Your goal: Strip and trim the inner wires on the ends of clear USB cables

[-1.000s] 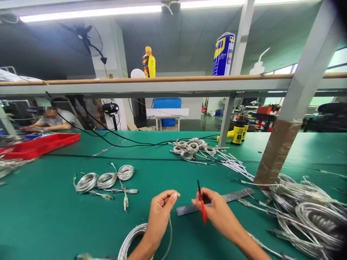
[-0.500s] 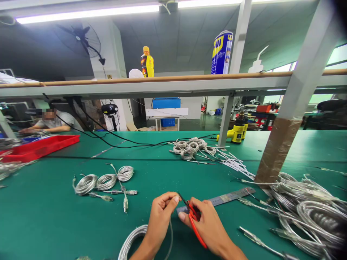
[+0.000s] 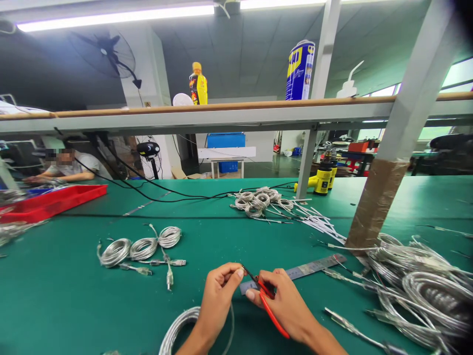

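Along the left end of the green tabletop (image 3: 74,301), a red plastic tray (image 3: 55,199) sits before a seated co-worker (image 3: 64,165), whose own hands are over loose cables. Nearer, three small coils of clear-sheathed silver cable (image 3: 140,250) lie with their USB plugs (image 3: 177,263) beside them, well apart from the person's hands. At the bottom edge, a larger coil of the same cable (image 3: 181,328) lies under the left hand (image 3: 219,301), whose closed grip pinches a thin cable strand (image 3: 232,325) rising from that coil. Just beside it, the right hand (image 3: 286,303) has a closed grip on red-handled wire cutters (image 3: 272,315), their dark pointed blades (image 3: 250,273) reaching the left fingertips; whether they touch the strand is too small to tell. Past the right hand lies a steel ruler (image 3: 314,266), and further right a heap of silver cable coils (image 3: 421,291) spreads over the tabletop.
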### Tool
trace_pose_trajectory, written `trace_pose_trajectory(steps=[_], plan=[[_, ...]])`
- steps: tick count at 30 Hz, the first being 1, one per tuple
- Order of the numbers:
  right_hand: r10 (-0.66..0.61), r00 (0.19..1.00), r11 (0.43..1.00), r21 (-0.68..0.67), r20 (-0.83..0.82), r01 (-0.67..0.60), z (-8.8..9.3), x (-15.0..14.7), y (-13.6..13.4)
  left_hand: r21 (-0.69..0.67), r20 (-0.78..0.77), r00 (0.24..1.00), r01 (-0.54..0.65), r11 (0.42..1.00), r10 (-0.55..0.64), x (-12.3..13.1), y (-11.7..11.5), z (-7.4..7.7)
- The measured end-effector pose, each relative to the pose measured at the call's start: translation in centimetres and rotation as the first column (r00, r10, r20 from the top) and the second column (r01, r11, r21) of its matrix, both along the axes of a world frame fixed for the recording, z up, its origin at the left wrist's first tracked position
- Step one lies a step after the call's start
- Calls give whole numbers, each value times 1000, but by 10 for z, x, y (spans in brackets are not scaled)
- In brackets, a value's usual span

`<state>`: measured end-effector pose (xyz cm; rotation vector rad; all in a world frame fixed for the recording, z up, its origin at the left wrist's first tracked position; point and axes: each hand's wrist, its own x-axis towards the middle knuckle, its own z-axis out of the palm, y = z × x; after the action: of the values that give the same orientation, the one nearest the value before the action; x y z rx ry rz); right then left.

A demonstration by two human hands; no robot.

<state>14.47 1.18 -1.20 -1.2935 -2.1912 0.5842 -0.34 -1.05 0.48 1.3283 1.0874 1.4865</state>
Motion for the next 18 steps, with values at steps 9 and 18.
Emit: trace_pose_trajectory(steps=[9, 18], plan=[[20, 999, 1000, -22, 29, -20, 1, 2, 0, 17, -14, 1000, 8, 1000, -8, 0, 2, -1], [41, 999, 999, 28, 5, -41, 1, 3, 2, 17, -45, 999, 19, 1000, -18, -1, 0, -2]])
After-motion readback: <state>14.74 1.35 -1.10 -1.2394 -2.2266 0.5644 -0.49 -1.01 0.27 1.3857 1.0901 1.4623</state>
